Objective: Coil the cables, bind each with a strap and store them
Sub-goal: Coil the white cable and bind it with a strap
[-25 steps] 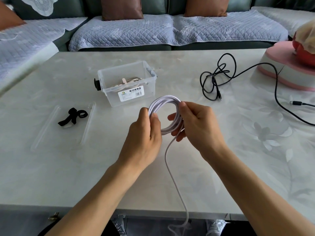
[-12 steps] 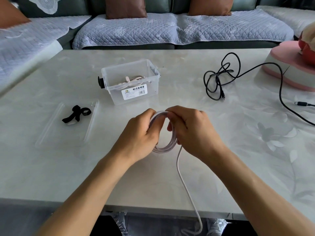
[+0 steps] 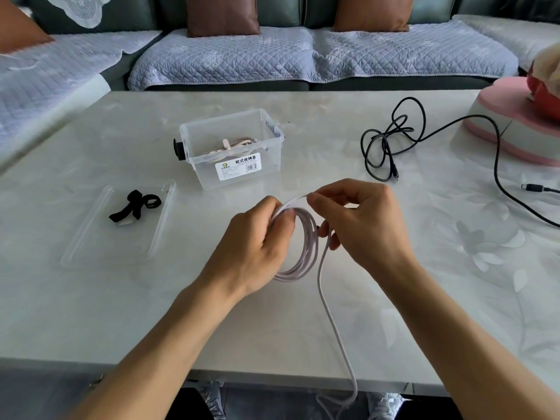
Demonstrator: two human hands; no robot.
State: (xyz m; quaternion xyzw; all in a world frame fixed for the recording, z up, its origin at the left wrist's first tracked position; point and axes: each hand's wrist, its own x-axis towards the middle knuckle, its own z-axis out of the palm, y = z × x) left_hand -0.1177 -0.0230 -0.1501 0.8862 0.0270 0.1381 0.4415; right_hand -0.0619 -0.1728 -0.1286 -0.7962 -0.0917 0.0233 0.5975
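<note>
Gripping white cable coil: left hand holds loops, right hand pinches top strand, above desk.

Marble table: box, black cable, lid.

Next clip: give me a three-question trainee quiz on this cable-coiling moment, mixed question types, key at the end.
1. True or false: the loose black cable lies inside the clear plastic storage box.
2. Which hand holds the coil of the white cable? A left hand B right hand C neither
3. Fill in: the black strap lies on the clear flat ____.

Key: 1 false; 2 A; 3 lid.
</note>
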